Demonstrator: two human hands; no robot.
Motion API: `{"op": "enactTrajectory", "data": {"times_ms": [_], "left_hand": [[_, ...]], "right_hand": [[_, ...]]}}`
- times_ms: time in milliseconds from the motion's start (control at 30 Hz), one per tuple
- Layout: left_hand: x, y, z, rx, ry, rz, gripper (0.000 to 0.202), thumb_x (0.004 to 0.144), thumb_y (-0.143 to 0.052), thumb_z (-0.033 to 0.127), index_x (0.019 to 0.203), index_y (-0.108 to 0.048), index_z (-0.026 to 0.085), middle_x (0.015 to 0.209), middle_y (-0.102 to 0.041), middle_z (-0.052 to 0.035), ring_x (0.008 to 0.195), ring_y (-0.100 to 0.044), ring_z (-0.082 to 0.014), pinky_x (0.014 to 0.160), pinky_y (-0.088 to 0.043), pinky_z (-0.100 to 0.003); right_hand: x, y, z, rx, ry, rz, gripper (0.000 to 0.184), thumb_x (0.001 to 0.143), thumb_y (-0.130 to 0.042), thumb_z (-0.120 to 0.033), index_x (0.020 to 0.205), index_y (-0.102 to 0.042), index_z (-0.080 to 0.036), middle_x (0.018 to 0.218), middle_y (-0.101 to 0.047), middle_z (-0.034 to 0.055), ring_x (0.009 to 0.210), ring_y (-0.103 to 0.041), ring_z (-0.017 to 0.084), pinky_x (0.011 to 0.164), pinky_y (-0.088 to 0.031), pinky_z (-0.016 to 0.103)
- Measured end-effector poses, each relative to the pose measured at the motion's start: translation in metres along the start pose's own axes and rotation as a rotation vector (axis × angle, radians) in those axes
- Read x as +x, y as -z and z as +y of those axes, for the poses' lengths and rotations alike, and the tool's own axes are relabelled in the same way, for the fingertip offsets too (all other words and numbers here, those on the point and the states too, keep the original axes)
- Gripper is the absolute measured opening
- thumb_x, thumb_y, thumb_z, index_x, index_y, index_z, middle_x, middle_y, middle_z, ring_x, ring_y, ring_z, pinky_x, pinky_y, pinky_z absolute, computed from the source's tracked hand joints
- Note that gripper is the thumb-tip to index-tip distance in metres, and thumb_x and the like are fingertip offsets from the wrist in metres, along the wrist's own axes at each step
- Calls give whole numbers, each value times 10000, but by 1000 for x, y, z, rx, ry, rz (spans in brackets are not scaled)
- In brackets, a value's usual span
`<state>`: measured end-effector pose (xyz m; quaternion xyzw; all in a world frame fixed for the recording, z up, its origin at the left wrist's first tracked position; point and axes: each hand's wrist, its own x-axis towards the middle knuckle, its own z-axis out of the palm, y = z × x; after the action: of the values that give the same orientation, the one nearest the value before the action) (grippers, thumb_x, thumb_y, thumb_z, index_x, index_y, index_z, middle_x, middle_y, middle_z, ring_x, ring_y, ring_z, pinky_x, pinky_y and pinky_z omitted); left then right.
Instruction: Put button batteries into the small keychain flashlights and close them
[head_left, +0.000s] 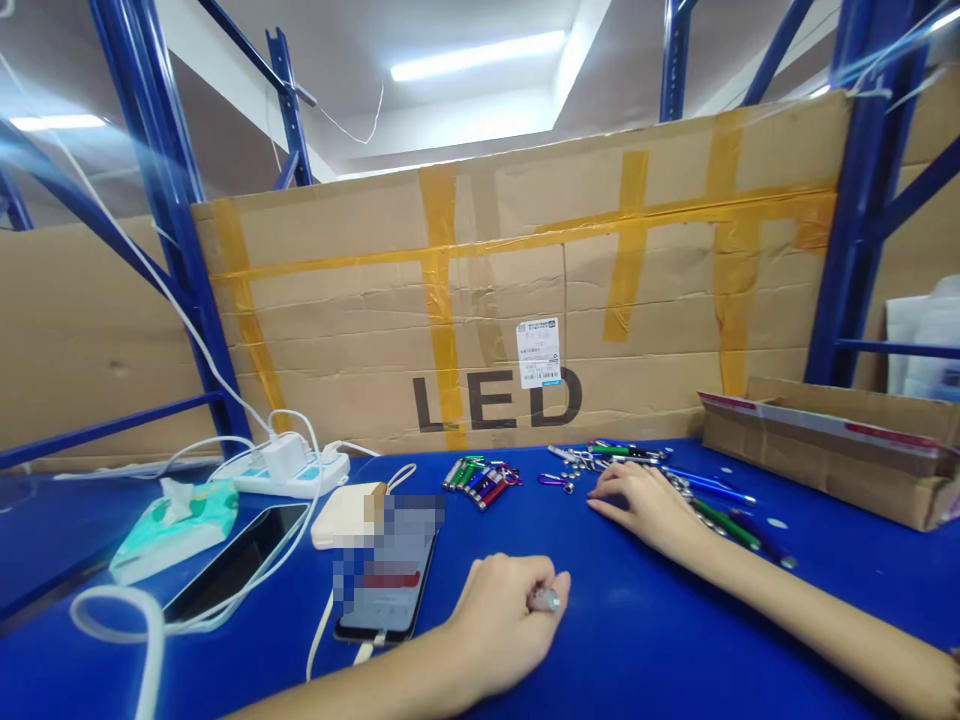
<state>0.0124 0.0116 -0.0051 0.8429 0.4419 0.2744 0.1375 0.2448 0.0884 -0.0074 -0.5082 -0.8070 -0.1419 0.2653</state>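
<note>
My left hand (501,618) is closed around a small silver-ended cylinder (544,599) that looks like a mini flashlight; most of it is hidden in the fist. Farther right, my right hand (641,502) reaches to a loose pile of small metal clips and rings (576,458), fingers bent and apart from the thumb, with nothing visible between them. A purple carabiner clip (553,481) lies just left of its fingertips. Between the hands and the cardboard sits a group of green, blue and red mini flashlights (481,481) with clips. Blue tubes (709,484) and a green tube (726,523) lie beside my right wrist.
On the left are a charging phone (397,570), a cream power bank (349,515), a dark phone (244,560), a tissue pack (180,525) and a power strip (300,475) with looping white cables. An open cardboard box (825,450) stands at right, before a cardboard wall (360,340).
</note>
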Motion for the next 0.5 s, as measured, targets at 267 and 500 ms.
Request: {"op": "enactTrajectory", "data": {"times_ms": [267, 500], "left_hand": [[-5, 0, -3, -19, 58, -10, 396, 842, -433, 303, 506, -259, 189, 481, -208, 79, 503, -151, -126, 469, -149, -256], [-1, 1, -6, -30, 95, -39, 358, 847, -389, 294, 525, -266, 197, 513, -236, 70, 517, -195, -126, 481, -152, -251]], "right_hand": [[-2, 9, -1, 100, -97, -52, 137, 772, -619, -316, 718, -670, -200, 788, -692, 52, 765, -642, 230, 676, -500, 331], [-19, 18, -57, 352, 105, -15, 138, 810, -633, -332, 763, -645, -203, 709, -651, 9, 668, -589, 157, 595, -468, 261]]}}
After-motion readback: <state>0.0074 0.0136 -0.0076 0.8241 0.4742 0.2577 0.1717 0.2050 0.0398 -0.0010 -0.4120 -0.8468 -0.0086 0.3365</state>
